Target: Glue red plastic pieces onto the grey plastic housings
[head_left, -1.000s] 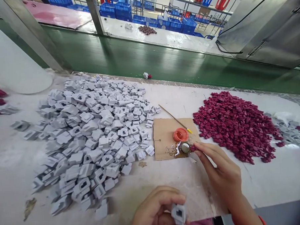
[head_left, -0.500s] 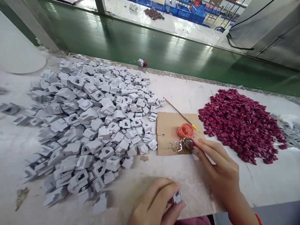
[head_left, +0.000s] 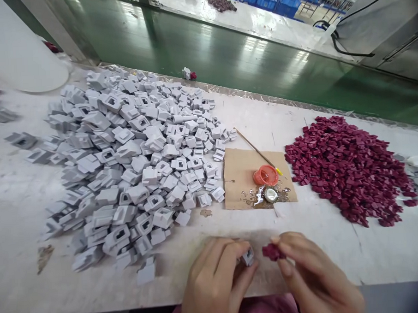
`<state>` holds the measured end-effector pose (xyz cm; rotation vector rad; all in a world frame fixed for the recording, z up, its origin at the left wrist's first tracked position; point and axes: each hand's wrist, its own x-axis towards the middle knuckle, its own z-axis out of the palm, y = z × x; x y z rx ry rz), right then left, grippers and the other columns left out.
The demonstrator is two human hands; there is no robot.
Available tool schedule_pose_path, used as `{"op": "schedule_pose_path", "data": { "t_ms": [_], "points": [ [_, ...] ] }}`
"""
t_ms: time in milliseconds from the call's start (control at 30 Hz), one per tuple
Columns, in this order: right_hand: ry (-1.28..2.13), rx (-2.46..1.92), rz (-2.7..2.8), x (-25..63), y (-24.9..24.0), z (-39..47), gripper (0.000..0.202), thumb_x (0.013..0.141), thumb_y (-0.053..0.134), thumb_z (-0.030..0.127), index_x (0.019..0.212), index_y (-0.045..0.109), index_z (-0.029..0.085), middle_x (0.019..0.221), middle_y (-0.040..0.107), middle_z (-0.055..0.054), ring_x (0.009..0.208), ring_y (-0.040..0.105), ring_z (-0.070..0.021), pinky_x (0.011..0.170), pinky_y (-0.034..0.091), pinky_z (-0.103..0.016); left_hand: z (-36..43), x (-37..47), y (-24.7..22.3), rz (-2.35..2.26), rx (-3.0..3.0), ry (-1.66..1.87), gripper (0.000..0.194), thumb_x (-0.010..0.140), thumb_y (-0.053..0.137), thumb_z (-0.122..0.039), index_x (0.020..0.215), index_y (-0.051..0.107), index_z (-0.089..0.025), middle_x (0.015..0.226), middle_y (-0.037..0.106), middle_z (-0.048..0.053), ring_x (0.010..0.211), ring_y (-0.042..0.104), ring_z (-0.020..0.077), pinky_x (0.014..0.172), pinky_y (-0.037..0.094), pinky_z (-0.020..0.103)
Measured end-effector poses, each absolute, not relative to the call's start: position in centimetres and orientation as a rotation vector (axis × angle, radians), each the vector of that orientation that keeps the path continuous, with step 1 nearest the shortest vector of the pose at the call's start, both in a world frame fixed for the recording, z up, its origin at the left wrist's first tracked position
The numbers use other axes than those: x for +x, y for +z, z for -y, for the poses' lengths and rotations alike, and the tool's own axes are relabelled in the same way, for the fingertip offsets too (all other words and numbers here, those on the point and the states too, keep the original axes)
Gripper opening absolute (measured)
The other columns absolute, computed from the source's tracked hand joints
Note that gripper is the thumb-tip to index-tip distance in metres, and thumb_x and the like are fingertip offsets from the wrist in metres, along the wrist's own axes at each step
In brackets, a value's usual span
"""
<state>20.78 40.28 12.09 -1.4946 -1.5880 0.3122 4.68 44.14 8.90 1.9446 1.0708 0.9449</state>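
Observation:
Near the front edge of the table, my left hand (head_left: 216,276) pinches a grey plastic part (head_left: 248,256) with a square opening turned to the right. Just right of it, my right hand (head_left: 313,272) grips a small dark red part (head_left: 272,252) between thumb and fingertips. A narrow gap separates the two parts. Beyond my hands lies a piece of cardboard (head_left: 237,164) bearing an orange-red cup (head_left: 265,175), a round metal cap (head_left: 270,194) with wet liquid around it, and a thin stick with a yellow end (head_left: 259,152).
A large heap of grey parts (head_left: 136,155) covers the left of the white table (head_left: 186,277). On the right is a heap of dark red parts (head_left: 348,169). Behind runs a green conveyor belt (head_left: 218,54), with a joined grey and red piece (head_left: 189,74) on it.
My right hand has moved from the metal cap toward me, carrying the dark red part close to my left hand. My left hand still holds the grey part. The camera view has shifted slightly.

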Motion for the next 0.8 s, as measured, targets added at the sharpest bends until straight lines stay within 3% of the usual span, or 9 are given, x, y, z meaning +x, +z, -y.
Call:
{"op": "schedule_pose_path", "data": {
  "t_ms": [367, 567, 700, 800],
  "points": [
    [0.388, -1.424, 1.656, 19.6, 10.8, -40.5, 0.031, 0.078, 0.060, -0.001, 0.101, 0.065, 0.018, 0.088, 0.069, -0.005, 0.082, 0.066, -0.0165, 0.070, 0.059, -0.027, -44.2, 4.7, 9.0, -1.081, 1.928, 0.960, 0.013, 0.087, 0.058, -0.012, 0.097, 0.055, -0.020, 0.083, 0.067, 0.002, 0.076, 0.064, 0.0160, 0.071, 0.053, 0.026],
    [0.419, -1.394, 1.751, 19.4, 11.4, -40.8, 0.028, 0.082, 0.058, 0.000, 0.104, 0.063, 0.017, 0.089, 0.068, -0.006, 0.085, 0.066, -0.0164, 0.073, 0.060, -0.027, -44.1, 4.5, 8.8, -1.046, 1.967, 0.912, 0.014, 0.086, 0.058, -0.012, 0.097, 0.055, -0.021, 0.082, 0.066, 0.001, 0.075, 0.064, 0.0145, 0.069, 0.054, 0.024],
    [0.480, -1.413, 1.822, 20.0, 11.5, -40.4, 0.027, 0.093, 0.053, 0.019, 0.120, 0.056, 0.020, 0.098, 0.068, -0.006, 0.091, 0.066, -0.0165, 0.078, 0.059, -0.026, -44.6, 3.9, 8.6, -1.054, 2.041, 0.882, 0.027, 0.081, 0.058, -0.013, 0.107, 0.055, -0.023, 0.092, 0.070, 0.003, 0.081, 0.069, 0.0166, 0.073, 0.058, 0.024],
    [0.193, -1.658, 1.707, 22.8, 11.3, -40.4, 0.041, 0.094, 0.052, 0.032, 0.132, 0.046, 0.020, 0.104, 0.066, -0.007, 0.088, 0.066, -0.0167, 0.075, 0.057, -0.025, -46.3, 2.6, 9.1, -0.939, 2.063, 0.921, 0.036, 0.078, 0.048, -0.010, 0.109, 0.056, -0.027, 0.081, 0.072, -0.003, 0.063, 0.069, 0.0126, 0.055, 0.056, 0.015]
  ]
}}
